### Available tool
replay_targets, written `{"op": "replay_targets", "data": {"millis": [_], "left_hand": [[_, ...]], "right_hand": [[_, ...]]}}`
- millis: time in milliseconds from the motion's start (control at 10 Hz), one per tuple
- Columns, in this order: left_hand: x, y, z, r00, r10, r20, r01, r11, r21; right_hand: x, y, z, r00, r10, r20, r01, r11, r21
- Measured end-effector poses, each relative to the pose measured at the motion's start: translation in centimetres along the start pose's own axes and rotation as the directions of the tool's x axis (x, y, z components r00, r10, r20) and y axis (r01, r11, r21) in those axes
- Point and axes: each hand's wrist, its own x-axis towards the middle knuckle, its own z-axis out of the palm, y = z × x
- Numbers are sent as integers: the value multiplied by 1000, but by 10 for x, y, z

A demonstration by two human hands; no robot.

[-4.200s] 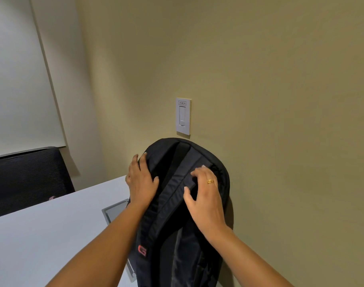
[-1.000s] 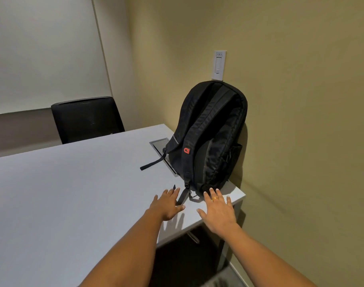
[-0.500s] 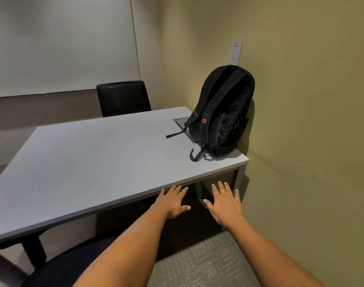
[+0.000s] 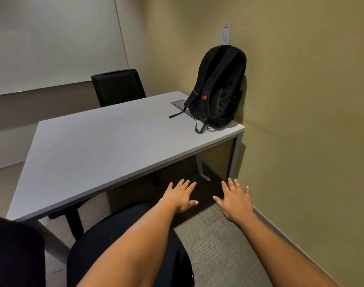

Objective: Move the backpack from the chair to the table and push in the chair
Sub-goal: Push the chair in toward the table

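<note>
The black backpack (image 4: 220,88) stands upright on the far right corner of the grey table (image 4: 106,141), leaning against the yellow wall. Its straps face me and trail onto the tabletop. A black chair seat (image 4: 106,230) sits below my arms, in front of the table's near edge; its backrest (image 4: 15,253) fills the lower left corner. My left hand (image 4: 180,196) and my right hand (image 4: 235,200) hover with fingers spread over the floor, below the table edge, holding nothing. A gold ring is on my right hand.
A second black chair (image 4: 119,87) stands behind the table's far side. A metal cable hatch (image 4: 180,104) is set in the tabletop beside the backpack. The yellow wall (image 4: 301,121) runs close along the right. A wall switch (image 4: 226,34) hangs above the backpack. Grey carpet covers the floor.
Both hands let go of the backpack and drew back off the table toward me. The view has pulled away, so the whole table and the near chair now show.
</note>
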Motion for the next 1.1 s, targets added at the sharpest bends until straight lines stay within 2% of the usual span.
{"op": "replay_targets", "data": {"millis": [200,400,800,1100], "left_hand": [[-56,-2,21,998,45,42,-47,997,64],[-112,6,25,990,138,-4,-137,986,98],[-253,-20,44,987,159,-7,-155,970,189],[-312,-81,-4,972,231,-48,-205,926,316]], "right_hand": [[-76,-20,-1,997,70,-26,-69,998,12],[-145,-37,0,994,100,-41,-99,995,5],[-264,-112,11,988,132,-80,-129,991,36],[-313,-199,10,978,176,-113,-164,981,107]]}}
